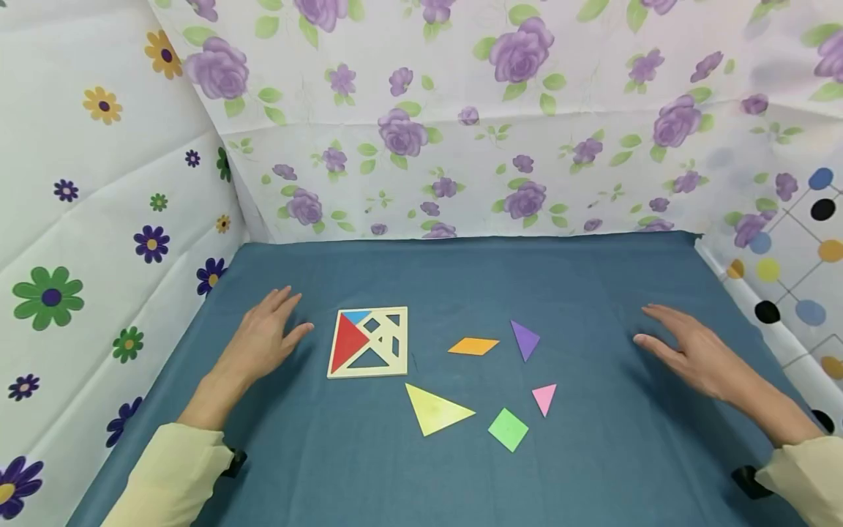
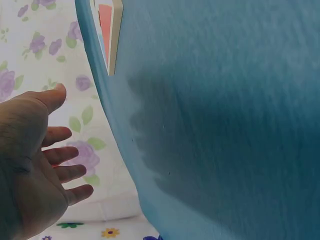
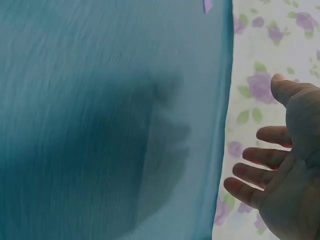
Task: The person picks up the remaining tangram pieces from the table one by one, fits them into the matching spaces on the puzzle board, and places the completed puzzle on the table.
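Observation:
My left hand (image 1: 262, 338) hovers over the cloth to the left of a wooden tangram tray (image 1: 334, 372), fingers extended and holding nothing. A large red triangle (image 1: 347, 342) and a blue triangle (image 1: 356, 316) sit in the tray; its other cut-outs are bare. My right hand (image 1: 694, 355) is held above the cloth on the right, fingers straight, also holding nothing. Between tray and right hand lie an orange parallelogram (image 1: 473, 346), a purple triangle (image 1: 525, 339), a yellow triangle (image 1: 437, 410), a green square (image 1: 508, 430) and a pink triangle (image 1: 544, 400).
A blue-grey cloth (image 1: 369, 476) covers the table. Behind it hangs a white sheet (image 1: 461, 168) with purple roses. Another flowered sheet (image 1: 99, 241) stands on the left, and a sheet with coloured dots (image 1: 800, 285) on the right.

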Action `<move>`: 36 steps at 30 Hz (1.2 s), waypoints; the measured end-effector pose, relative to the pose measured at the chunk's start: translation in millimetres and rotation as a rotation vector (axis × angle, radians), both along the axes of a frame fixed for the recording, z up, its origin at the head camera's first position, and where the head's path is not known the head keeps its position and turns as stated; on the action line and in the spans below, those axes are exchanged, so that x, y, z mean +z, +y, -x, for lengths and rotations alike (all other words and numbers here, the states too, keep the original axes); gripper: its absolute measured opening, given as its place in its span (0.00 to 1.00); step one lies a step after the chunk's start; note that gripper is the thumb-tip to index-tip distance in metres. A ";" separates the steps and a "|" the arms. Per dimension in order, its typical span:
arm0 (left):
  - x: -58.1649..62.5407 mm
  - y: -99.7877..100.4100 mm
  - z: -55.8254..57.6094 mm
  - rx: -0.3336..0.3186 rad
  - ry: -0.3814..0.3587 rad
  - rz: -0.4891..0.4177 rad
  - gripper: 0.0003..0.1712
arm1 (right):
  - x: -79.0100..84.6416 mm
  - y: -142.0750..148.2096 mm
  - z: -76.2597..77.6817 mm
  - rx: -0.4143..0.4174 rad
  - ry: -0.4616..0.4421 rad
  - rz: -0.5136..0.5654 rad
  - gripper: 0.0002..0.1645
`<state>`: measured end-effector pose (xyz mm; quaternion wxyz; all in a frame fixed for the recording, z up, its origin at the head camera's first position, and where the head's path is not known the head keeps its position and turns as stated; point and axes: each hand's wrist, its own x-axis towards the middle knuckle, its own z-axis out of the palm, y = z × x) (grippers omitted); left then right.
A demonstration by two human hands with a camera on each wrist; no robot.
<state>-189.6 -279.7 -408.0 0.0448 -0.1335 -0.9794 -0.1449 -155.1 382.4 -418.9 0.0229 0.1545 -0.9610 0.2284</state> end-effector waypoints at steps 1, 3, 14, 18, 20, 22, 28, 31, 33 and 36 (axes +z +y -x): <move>-0.4 1.3 -0.7 -0.005 0.005 0.000 0.37 | 0.3 -2.7 -1.0 0.008 0.005 0.003 0.38; -0.7 4.2 -2.0 -0.012 0.016 -0.004 0.35 | 1.2 -8.5 -3.0 0.022 0.012 0.011 0.35; -6.2 22.6 -18.9 0.022 -0.073 -0.103 0.25 | 9.1 -50.7 -11.7 0.105 -0.019 0.043 0.27; -11.1 27.7 -27.3 0.031 -0.079 -0.126 0.21 | 12.6 -65.6 -12.6 0.148 -0.018 0.057 0.25; -10.9 31.6 -31.8 0.055 -0.059 -0.140 0.19 | 13.4 -73.0 -13.1 0.161 -0.017 0.066 0.24; -9.7 36.5 -36.4 0.091 -0.047 -0.160 0.17 | 14.2 -80.5 -13.6 0.176 -0.020 0.074 0.24; -2.4 53.1 -48.7 0.190 -0.109 -0.226 0.14 | 12.9 -104.0 -15.0 0.245 -0.021 0.093 0.22; -0.3 57.6 -51.6 0.223 -0.144 -0.245 0.14 | 12.0 -116.5 -16.8 0.286 -0.037 0.108 0.21; -0.1 59.0 -52.4 0.243 -0.161 -0.260 0.13 | 11.1 -125.6 -16.9 0.311 -0.043 0.119 0.21; -0.5 60.4 -52.9 0.273 -0.174 -0.275 0.12 | 9.7 -139.8 -15.0 0.344 -0.063 0.128 0.22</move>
